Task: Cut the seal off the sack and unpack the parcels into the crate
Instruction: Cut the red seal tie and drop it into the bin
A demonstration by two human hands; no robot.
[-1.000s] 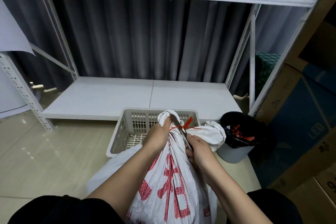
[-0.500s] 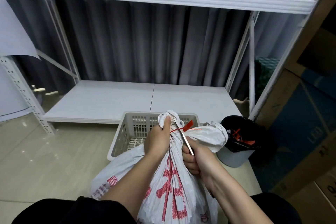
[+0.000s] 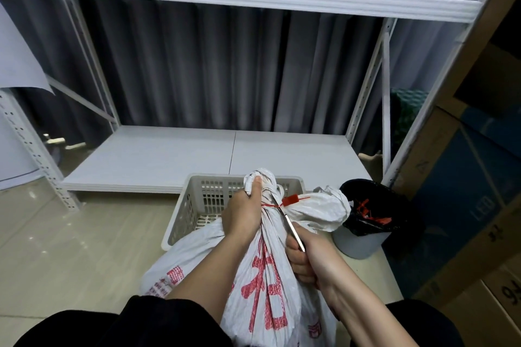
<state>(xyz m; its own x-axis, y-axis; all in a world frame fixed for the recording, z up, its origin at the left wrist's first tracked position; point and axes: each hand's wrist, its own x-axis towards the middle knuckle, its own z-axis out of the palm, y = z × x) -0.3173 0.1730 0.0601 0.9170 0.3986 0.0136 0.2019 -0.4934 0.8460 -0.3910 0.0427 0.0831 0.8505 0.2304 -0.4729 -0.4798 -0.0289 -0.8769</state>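
Observation:
A white woven sack (image 3: pixel 265 284) with red print stands between my knees, its neck bunched and tied by a red plastic seal (image 3: pixel 290 200). My left hand (image 3: pixel 244 213) is shut on the sack's neck just below its top. In my right hand (image 3: pixel 307 258) is a pair of scissors (image 3: pixel 290 227), its blades reaching up to the red seal at the neck. Behind the sack sits a white slotted crate (image 3: pixel 197 205); the part of its floor that shows is bare. The parcels are hidden inside the sack.
A grey bin (image 3: pixel 366 222) lined with a black bag holds several red seals, right of the sack. A white metal rack has a low shelf (image 3: pixel 211 158) behind the crate. Cardboard boxes (image 3: pixel 462 191) stand at the right. Beige tiled floor (image 3: pixel 70 248) lies to the left.
My right hand slid a little down and toward me along the scissors while the blades stayed at the seal. The camera tilted up slightly. The seal still circles the neck.

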